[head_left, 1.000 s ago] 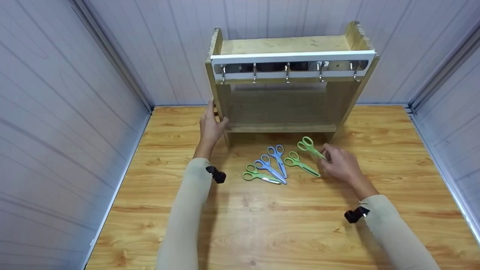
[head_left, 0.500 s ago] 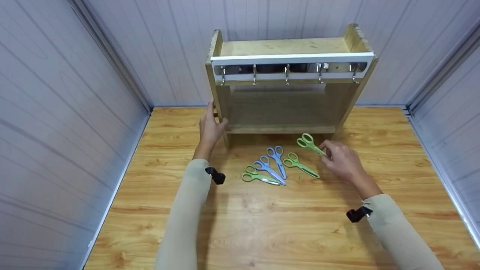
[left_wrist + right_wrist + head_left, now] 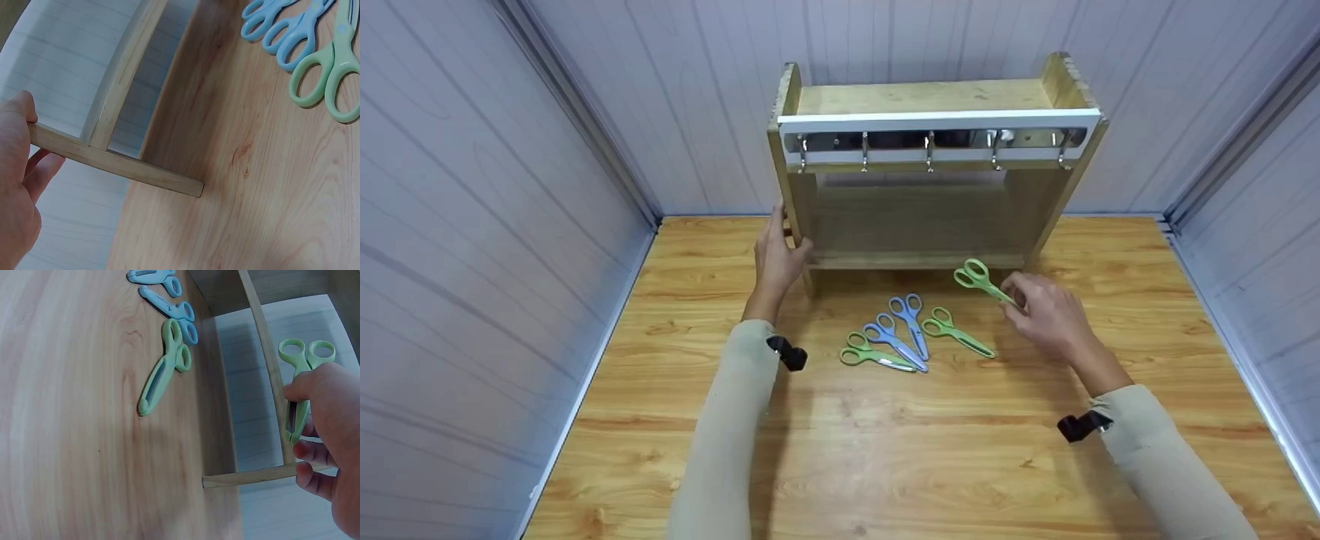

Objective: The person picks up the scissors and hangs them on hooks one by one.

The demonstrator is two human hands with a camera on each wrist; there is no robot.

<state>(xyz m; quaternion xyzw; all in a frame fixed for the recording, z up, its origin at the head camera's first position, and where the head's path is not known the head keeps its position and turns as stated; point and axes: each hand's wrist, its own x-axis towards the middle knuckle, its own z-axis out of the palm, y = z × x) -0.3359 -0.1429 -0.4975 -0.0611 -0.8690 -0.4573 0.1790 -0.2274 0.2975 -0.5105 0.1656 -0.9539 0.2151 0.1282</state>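
Note:
My right hand [image 3: 1046, 315] pinches a pair of green scissors [image 3: 301, 377] by the blades, handle loops pointing up and away from the palm. In the head view these scissors overlap the front right of the wooden rack's bottom shelf. The left hand [image 3: 780, 259] grips the left side panel of the wooden rack [image 3: 140, 170], thumb on one side and fingers on the other. On the table lie two blue scissors [image 3: 896, 341] [image 3: 911, 326], flanked by green scissors [image 3: 877, 356] on the left and another green pair [image 3: 960, 332] on the right.
Across the rack's upper front runs a white rail [image 3: 937, 120] with several metal hooks [image 3: 929, 152]. Pale panel walls [image 3: 720, 97] enclose the wooden table [image 3: 885, 450] at the back and both sides.
The held green scissors have risen slightly toward the rack with my right hand. My left hand keeps its grip on the side panel, and the scissors on the table stay put.

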